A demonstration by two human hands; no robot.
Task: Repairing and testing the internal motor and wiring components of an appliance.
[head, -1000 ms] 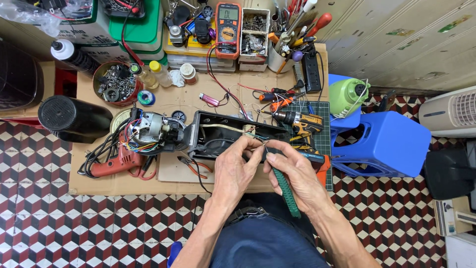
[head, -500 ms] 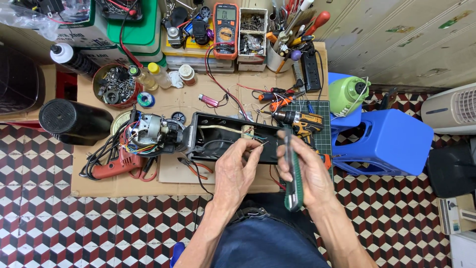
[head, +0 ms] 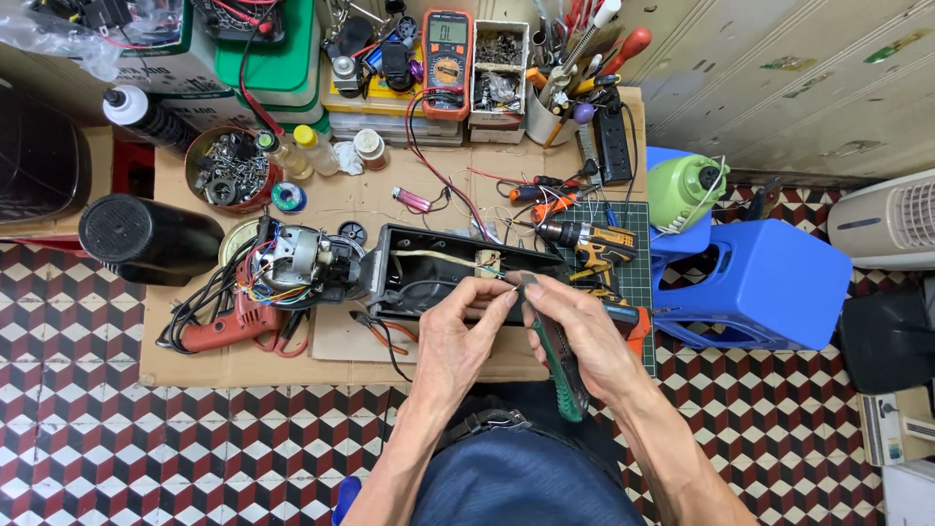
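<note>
- My left hand pinches something too small to tell, just above the black casing.
- My right hand grips a green-handled knife, blade tip by the left fingertips.
- The casing lies open on the cardboard, touching the motor.

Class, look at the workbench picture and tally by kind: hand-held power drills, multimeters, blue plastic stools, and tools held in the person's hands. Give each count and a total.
Power drills: 2, red corded drill, yellow-black cordless drill
Multimeters: 1, orange multimeter
Blue plastic stools: 1
Held tools: 1, green-handled tool in right hand
Total: 5
</note>
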